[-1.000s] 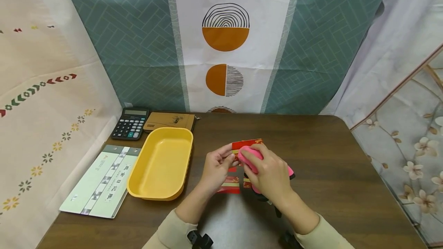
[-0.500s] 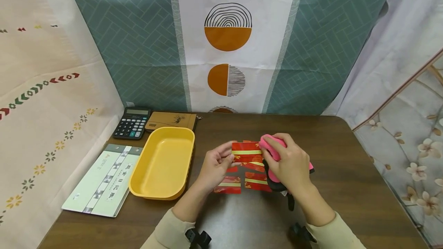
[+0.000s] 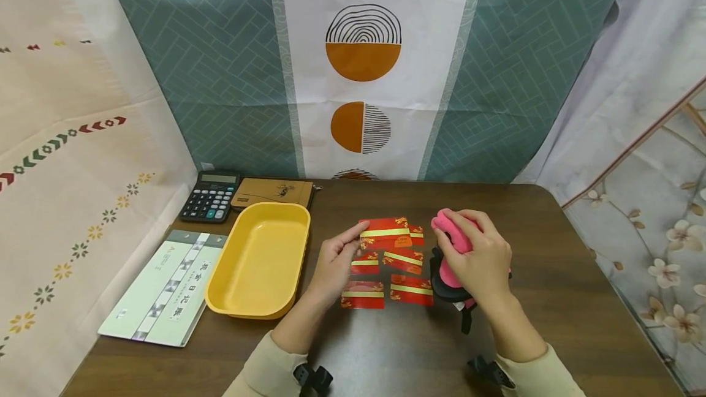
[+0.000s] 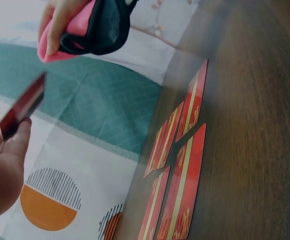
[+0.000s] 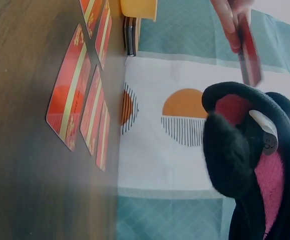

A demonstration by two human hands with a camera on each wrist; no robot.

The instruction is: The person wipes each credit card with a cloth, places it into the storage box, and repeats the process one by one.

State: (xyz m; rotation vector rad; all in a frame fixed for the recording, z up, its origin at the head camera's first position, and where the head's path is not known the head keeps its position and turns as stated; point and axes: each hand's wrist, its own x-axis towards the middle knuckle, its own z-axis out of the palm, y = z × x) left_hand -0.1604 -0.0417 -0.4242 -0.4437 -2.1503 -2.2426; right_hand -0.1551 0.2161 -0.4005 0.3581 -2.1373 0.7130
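Note:
My left hand [image 3: 333, 265] pinches a red card [image 3: 385, 233] with a gold stripe by its left edge, held above the table. In the left wrist view the card [image 4: 24, 106] is tilted in the air, slightly blurred. My right hand [image 3: 478, 256] grips a soft pink-and-black cloth thing [image 3: 453, 250], apart from the card on its right. Black trim, pink plush and a white tag [image 5: 265, 130] show on it in the right wrist view; its exact kind is unclear. Several more red cards [image 3: 411, 290] lie in loose rows on the table below the left hand's card.
A yellow tray [image 3: 259, 262] stands left of the cards on the brown table [image 3: 375, 354]. Beside it lie a pale green account book [image 3: 160, 287], a black calculator [image 3: 211, 196] and a brown notebook [image 3: 273, 192]. Patterned cloth [image 3: 358, 66] hangs behind the table.
My right hand has moved right with the pink-and-black cloth thing, from over the held card to clear of it. The left hand keeps its pinch; its card has shifted slightly up.

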